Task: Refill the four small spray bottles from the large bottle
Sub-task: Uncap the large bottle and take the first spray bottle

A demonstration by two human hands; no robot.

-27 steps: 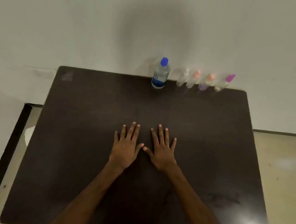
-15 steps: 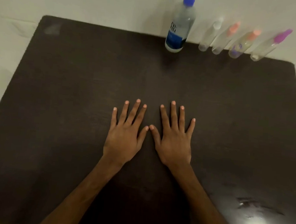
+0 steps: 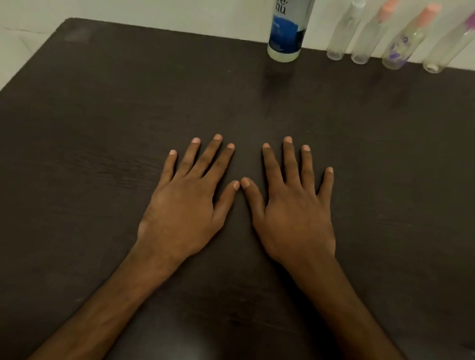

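While the left hand (image 3: 184, 204) and the right hand (image 3: 293, 214) stay flat on the dark tabletop (image 3: 94, 113), fingers (image 3: 287, 160) straight, released and holding nothing, only the view has changed: the person has leaned closer. The large bottle (image 3: 289, 28) now stands at 12 o'clock by the far edge. The four small spray bottles (image 3: 367, 34) stand in a row at 1 o'clock beside it, capped. I judge the refilling has not begun.

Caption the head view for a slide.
Left hand and right hand flat on the table; large bottle and four small spray bottles stand at its far edge.
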